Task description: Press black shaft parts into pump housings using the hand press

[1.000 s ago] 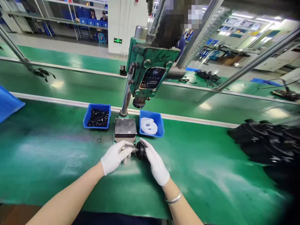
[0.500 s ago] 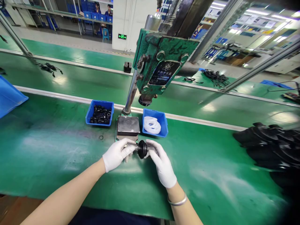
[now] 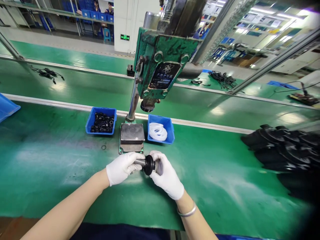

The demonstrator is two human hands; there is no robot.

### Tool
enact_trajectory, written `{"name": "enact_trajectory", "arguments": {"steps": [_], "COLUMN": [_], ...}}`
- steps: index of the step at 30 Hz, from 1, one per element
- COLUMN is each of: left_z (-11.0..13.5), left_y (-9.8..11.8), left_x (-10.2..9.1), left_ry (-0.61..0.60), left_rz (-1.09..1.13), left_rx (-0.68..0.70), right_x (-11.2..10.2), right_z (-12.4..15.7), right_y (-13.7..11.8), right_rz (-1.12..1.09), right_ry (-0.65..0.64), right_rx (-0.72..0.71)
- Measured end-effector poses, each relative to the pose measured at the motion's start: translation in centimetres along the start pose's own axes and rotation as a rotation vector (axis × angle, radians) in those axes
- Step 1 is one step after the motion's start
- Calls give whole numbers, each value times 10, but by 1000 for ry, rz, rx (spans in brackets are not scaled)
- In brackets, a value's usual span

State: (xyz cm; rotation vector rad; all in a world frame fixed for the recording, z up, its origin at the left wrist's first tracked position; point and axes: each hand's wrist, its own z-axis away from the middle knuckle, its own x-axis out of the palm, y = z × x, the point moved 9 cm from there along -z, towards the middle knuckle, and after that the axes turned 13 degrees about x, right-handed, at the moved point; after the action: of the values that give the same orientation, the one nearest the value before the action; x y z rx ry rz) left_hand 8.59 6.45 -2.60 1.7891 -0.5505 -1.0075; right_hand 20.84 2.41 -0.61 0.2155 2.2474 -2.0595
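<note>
In the head view's terms, one dark-grey metal rod (image 3: 140, 162) bearing a black, ridged, round collar (image 3: 149, 165) sits between the white-gloved left hand (image 3: 122, 169) and the white-gloved right hand (image 3: 167, 176), its long axis running left to right, nearer the person than a flat grey metal block (image 3: 132, 132). The left hand closes around the rod; the right, nearer the collar, curls half open, thumb low, fingers above; whether it grips, I cannot tell.

black-and-grey part (image 3: 149, 165), white gloves (image 3: 121, 169), green tabletop (image 3: 215, 186)
</note>
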Motion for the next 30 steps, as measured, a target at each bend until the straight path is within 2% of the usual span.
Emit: {"name": "enact_trajectory", "arguments": {"steps": [2, 4, 7, 9, 12, 15, 17, 19, 20, 24, 26, 28, 30], "left_z": [-3, -6, -12, -15, -20, -23, -20, -12, -5, 35, 48, 45, 32], "left_y": [6, 10, 14, 17, 19, 16, 15, 14, 14, 19, 23, 22, 14], "left_x": [0, 2, 7, 8, 14, 21, 15, -8, -28, -137, -179, -198, -199], "left_ry": [-20, -89, -192, -198, -208, -293, -320, -268, -210, 119, 223, 227, 158], "left_rz": [-79, -261, -588, -733, -852, -869, -876, -921, -962, -1172, -1221, -1206, -1149], "left_rx": [33, 39, -11, -71, -155, -180, -185, -215, -249, -490, -568, -561, -505], "right_x": [-1, -3, 2, 12, 27, 35, 36, 28, 19, -28, -31, -22, -12], "right_z": [2, 3, 5, 7, 13, 20, 24, 23, 21, 6, 0, -4, -5], "right_y": [-2, -4, -12, -18, -26, -33, -36, -34, -31, -11, -2, 1, 0], "right_rz": [59, 152, 313, 385, 437, 486, 506, 494, 464, 220, 115, 64, 57], "right_ry": [27, 70, 109, 83, 25, 16, 5, 17, 51, 251, 247, 199, 164], "right_rx": [-16, -19, -49, -88, -149, -218, -263, -266, -246, -73, -3, 22, 19]}}
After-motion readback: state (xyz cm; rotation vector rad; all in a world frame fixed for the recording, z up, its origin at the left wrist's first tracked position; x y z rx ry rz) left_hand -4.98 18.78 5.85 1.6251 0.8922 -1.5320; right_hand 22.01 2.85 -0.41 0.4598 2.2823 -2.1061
